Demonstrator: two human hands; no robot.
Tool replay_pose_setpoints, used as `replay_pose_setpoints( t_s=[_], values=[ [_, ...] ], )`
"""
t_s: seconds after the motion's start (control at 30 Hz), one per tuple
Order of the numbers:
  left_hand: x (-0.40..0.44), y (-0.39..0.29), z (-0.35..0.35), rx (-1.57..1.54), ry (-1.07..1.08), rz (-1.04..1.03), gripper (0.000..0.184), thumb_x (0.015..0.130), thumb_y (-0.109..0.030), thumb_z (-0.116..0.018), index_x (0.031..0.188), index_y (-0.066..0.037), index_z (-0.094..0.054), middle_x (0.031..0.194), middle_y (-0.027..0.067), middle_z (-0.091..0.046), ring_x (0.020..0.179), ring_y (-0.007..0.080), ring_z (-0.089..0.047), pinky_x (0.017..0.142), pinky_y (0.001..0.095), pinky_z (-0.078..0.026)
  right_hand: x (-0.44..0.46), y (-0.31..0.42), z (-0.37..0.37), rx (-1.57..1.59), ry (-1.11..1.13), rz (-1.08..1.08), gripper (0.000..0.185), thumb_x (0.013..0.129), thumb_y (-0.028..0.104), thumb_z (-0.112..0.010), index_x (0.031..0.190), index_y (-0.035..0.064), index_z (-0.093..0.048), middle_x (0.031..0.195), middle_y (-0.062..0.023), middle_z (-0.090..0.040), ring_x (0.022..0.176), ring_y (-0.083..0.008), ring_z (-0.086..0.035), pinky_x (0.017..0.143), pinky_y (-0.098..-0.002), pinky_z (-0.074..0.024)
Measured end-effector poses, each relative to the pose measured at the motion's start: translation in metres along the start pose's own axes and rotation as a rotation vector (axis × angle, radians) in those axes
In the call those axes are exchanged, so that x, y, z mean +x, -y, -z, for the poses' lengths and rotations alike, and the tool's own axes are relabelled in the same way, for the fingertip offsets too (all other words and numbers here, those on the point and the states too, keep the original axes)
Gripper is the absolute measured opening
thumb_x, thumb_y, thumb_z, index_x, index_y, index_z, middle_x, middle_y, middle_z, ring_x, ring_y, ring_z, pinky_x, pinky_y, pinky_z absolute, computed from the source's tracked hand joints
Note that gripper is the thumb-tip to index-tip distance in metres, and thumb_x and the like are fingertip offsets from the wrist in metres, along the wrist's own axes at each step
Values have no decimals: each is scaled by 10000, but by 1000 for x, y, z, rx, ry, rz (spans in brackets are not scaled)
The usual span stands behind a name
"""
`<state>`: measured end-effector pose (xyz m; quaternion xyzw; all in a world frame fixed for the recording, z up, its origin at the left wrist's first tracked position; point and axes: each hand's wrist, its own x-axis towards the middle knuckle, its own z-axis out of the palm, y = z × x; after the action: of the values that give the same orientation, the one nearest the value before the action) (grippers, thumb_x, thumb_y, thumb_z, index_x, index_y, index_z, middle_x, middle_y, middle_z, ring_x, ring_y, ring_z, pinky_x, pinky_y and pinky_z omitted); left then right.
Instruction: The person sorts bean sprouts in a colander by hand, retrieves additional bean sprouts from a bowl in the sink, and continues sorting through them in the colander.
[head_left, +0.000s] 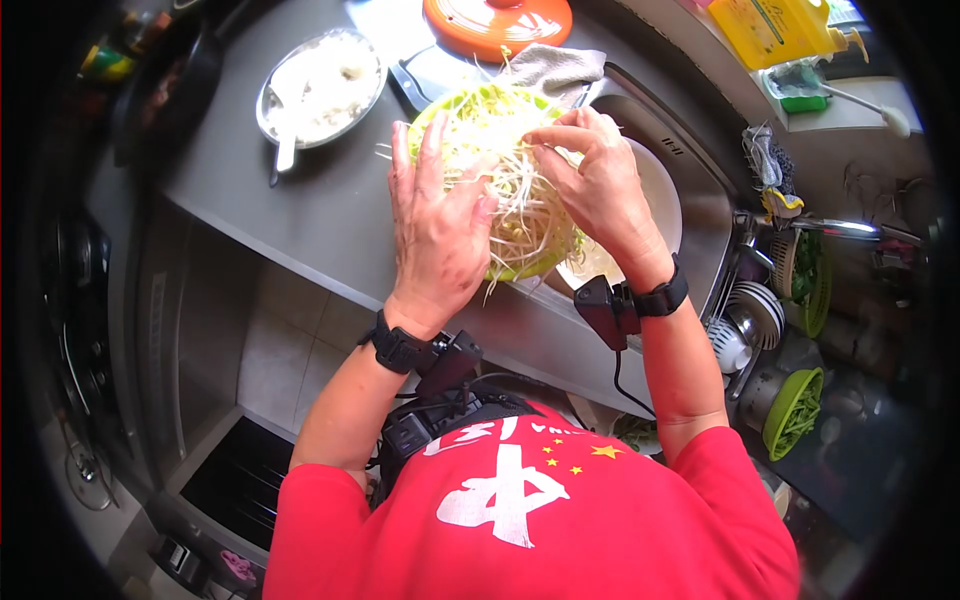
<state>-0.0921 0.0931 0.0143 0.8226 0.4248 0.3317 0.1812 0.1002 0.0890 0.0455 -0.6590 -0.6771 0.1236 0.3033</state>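
A green basket heaped with white bean sprouts sits at the counter's edge beside the sink. My left hand lies over the left side of the heap, its fingers spread and its palm down. Over the right side of the sprouts is my right hand, with thumb and forefinger brought together in a pinch. Anything between those fingertips is too small and bright to make out. Partly behind my right hand, a pale round basin stands in the sink.
On the counter are a bowl of white food with a spoon, an orange lid and a grey cloth. A faucet, a dish rack with bowls and a green basket of beans are at the right.
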Motion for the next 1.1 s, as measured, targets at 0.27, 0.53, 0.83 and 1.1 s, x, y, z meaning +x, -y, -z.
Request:
replay_pose_setpoints(
  t_s=[0.27, 0.53, 0.83, 1.1],
  values=[
    [0, -1, 0, -17, 37, 16, 337, 902, -132, -617, 1228, -187, -686, 1534, 228, -329, 1436, 516, -193, 1175, 585, -161, 2, -3, 2, 74, 83, -78, 216, 804, 145, -740, 991, 37, -741, 911, -95, -626, 901, -216, -599, 793, -332, -474],
    [1, 4, 1, -42, 56, 8, 311, 895, -136, -620, 1191, -185, -702, 1528, 214, -332, 1433, 526, -184, 1163, 614, -154, 8, 3, -1, 136, 58, -98, 129, 770, 87, -698, 886, 32, -699, 811, -60, -601, 754, -153, -540, 710, -295, -472],
    [-1, 5, -1, -41, 43, 10, 304, 876, -118, -625, 1163, -170, -712, 1522, 199, -348, 1435, 524, -186, 1147, 637, -183, 11, 11, 5, -40, 143, -82, 56, 761, 72, -665, 805, 53, -694, 852, -140, -652, 864, -322, -646, 763, -418, -509],
    [-1, 9, -2, -67, 27, -8, 290, 863, -105, -631, 1135, -158, -717, 1508, 214, -366, 1437, 524, -186, 1158, 619, -167, 18, 14, -2, 43, 102, -196, 62, 772, 81, -673, 821, 47, -689, 845, -152, -647, 825, -344, -648, 744, -445, -510]
  ],
)
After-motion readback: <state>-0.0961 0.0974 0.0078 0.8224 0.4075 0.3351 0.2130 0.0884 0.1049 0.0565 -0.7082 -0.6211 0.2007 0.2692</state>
